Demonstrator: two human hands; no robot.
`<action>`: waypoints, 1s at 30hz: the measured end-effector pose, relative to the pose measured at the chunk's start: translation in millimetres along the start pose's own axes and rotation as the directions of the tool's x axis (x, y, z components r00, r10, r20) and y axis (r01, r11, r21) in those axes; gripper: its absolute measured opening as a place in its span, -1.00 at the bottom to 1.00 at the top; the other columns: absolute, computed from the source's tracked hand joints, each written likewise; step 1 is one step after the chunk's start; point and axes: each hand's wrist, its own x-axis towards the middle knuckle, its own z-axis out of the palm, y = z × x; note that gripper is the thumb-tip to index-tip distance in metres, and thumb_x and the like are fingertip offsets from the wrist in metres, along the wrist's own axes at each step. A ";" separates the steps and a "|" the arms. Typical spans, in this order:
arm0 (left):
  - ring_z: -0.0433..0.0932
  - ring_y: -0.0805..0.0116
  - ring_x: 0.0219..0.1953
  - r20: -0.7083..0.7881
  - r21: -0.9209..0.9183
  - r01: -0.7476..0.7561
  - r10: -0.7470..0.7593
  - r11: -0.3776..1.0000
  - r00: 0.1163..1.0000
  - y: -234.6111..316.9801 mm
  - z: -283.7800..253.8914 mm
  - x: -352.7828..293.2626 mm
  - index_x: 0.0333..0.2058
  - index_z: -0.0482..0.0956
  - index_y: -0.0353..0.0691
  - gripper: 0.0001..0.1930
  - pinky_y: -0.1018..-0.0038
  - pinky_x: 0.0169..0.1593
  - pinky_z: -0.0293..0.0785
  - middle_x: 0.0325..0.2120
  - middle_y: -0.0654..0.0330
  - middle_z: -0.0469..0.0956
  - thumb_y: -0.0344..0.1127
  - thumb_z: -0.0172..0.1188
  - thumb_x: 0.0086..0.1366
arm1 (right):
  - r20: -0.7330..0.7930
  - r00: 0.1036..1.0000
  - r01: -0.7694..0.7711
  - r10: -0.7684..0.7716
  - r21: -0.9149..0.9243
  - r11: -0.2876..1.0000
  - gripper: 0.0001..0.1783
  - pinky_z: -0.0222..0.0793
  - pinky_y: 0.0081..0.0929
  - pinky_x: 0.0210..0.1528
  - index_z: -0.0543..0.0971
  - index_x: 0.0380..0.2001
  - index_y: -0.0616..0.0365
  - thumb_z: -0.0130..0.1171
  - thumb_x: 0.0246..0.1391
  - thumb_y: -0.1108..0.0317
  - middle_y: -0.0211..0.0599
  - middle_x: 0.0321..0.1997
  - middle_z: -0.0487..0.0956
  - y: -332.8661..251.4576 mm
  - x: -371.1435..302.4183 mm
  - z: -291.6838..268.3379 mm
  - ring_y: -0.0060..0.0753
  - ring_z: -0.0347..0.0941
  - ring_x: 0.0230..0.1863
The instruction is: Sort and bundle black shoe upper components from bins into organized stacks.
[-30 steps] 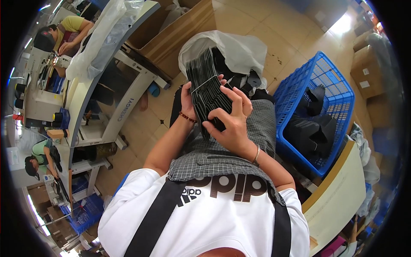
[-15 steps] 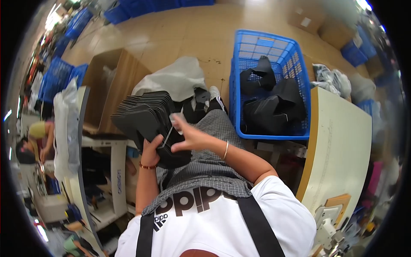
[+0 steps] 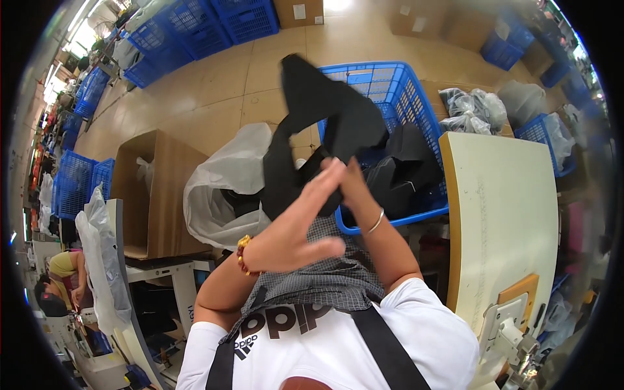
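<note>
Black flat cut-out pieces [image 3: 338, 107] hang in front of me, curved and spread around a gap, overlapping the left rim of a blue plastic basket [image 3: 416, 84]. At their lower edge my right hand [image 3: 354, 185] has its fingers closed on them; its fingertips are partly covered by my left hand. My left hand [image 3: 292, 237] crosses in front, fingers stretched and thumb apart, with nothing seen in it. More black pieces [image 3: 406, 162] lie folded inside the basket. A white plastic bag [image 3: 214, 188] with dark pieces in it stands left of the hanging ones.
An open cardboard box [image 3: 156, 195] stands at the left. A pale tabletop [image 3: 500, 214] with a metal machine part [image 3: 507, 328] is at my right. Tied plastic bags [image 3: 474, 110] lie beyond it. Blue crates [image 3: 188, 29] line the far floor. A person [image 3: 68, 279] works at far left.
The neat stack of black pieces at my left is now loose and spread near the basket's left side. Both hands moved right; my left hand let go. The view shifted.
</note>
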 end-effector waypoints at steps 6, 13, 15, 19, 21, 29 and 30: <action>0.12 -0.05 0.32 -0.071 0.156 0.397 -0.391 0.904 0.918 -55.3 -6.3 -84.1 0.29 0.17 -0.18 -0.20 0.24 0.31 0.12 0.28 -0.10 0.10 -0.13 0.34 0.13 | 0.080 0.935 0.335 -0.345 0.111 0.936 -0.50 0.48 -0.28 0.01 0.54 -0.08 0.26 0.15 0.13 0.03 -0.19 -0.08 0.59 -72.3 88.4 -78.9 -0.25 0.55 -0.07; 0.43 0.12 0.06 -0.318 -0.065 0.950 -0.909 0.305 0.270 -144.7 60.3 -373.7 0.18 0.33 -0.31 -0.34 0.32 0.13 0.37 0.01 -0.06 0.41 -0.27 0.33 0.12 | -0.047 0.990 0.142 -0.135 0.430 0.892 -0.43 0.45 -0.22 0.06 0.54 -0.06 0.21 0.14 0.12 -0.10 -0.20 -0.06 0.60 -5.4 222.6 -183.0 -0.18 0.54 -0.06; 0.45 0.09 0.01 -0.410 0.118 0.926 -0.832 0.358 0.374 -151.6 81.0 -458.2 0.14 0.39 -0.30 -0.38 0.30 0.09 0.40 -0.05 -0.04 0.43 -0.26 0.34 0.10 | -0.137 0.990 0.087 -0.038 0.376 0.922 -0.42 0.46 -0.20 0.04 0.54 -0.06 0.23 0.19 0.08 -0.07 -0.18 -0.07 0.60 44.6 240.2 -215.0 -0.16 0.55 -0.08; 0.49 -0.01 0.06 -0.306 -0.203 0.979 -0.951 0.011 -0.052 -142.8 88.0 -518.1 0.11 0.42 -0.29 -0.38 0.23 0.06 0.46 0.04 -0.14 0.43 -0.14 0.35 0.13 | -0.584 0.810 -0.113 0.056 -0.060 0.992 -0.43 0.49 -0.17 -0.03 0.54 -0.10 0.32 0.32 -0.04 0.06 -0.08 -0.12 0.59 118.0 259.6 -288.5 -0.12 0.56 -0.15; 0.49 -0.01 0.06 -0.288 -0.146 0.986 -0.949 -0.085 -0.125 -138.8 91.2 -543.8 0.11 0.42 -0.30 -0.37 0.23 0.05 0.47 0.06 -0.15 0.43 -0.09 0.35 0.13 | -0.562 0.822 -0.106 0.093 0.010 0.994 -0.42 0.50 -0.17 -0.05 0.53 -0.11 0.35 0.35 -0.08 0.09 -0.07 -0.14 0.59 118.5 267.7 -296.6 -0.11 0.56 -0.16; 0.54 0.11 0.02 -0.286 -0.225 0.971 -0.947 -0.083 -0.148 -129.3 105.8 -585.5 0.08 0.47 -0.28 -0.33 0.27 0.06 0.47 -0.04 -0.06 0.55 0.03 0.33 0.08 | -0.555 0.816 -0.163 0.161 0.046 0.986 -0.44 0.46 -0.19 0.00 0.57 -0.13 0.34 0.40 -0.14 0.14 -0.08 -0.13 0.60 131.7 283.6 -274.4 -0.12 0.55 -0.15; 0.54 0.10 0.02 -0.325 -0.312 0.948 -0.931 -0.061 -0.167 -126.2 116.8 -597.3 0.08 0.47 -0.27 -0.34 0.27 0.06 0.46 -0.04 -0.06 0.55 0.02 0.33 0.08 | -0.551 0.815 -0.205 0.178 0.012 0.979 -0.39 0.45 -0.19 0.02 0.56 -0.08 0.33 0.42 -0.15 0.12 -0.09 -0.10 0.59 137.3 291.0 -263.7 -0.11 0.54 -0.12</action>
